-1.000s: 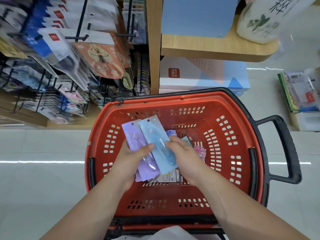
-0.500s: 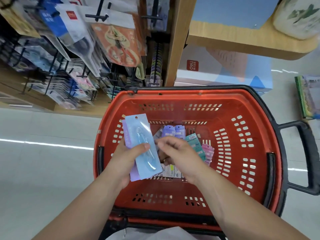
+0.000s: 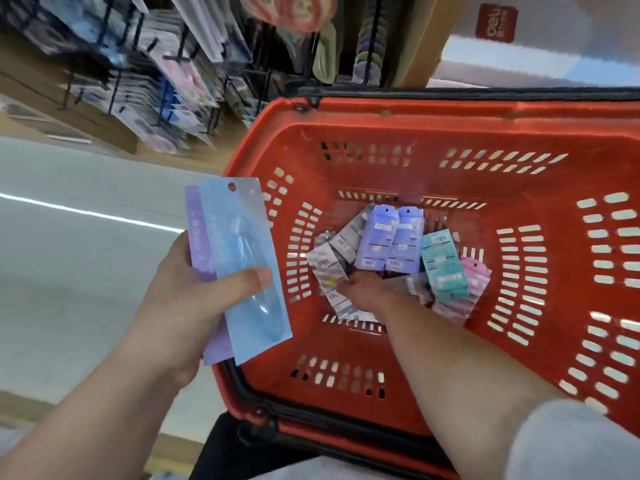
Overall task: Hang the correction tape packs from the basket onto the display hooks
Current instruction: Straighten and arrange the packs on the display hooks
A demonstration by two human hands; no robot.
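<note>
Shop, stationery by the stock. Shown by carded goods (image 3: 180,81) hung in rows on black display hooks (image 3: 173,58) above a wooden shelf base (image 3: 104,131), a red shopping basket (image 3: 415,109) with loose correction tape packs (image 3: 391,244) inside, a branded carton (image 3: 495,22) beyond its far rim, and a glossy tiled floor (image 3: 69,254).

basket (image 3: 433,133) is wide open on top, loose packs (image 3: 394,244) heaped mid-floor with bare floor round them; display hooks (image 3: 173,58) up left look crammed
</note>
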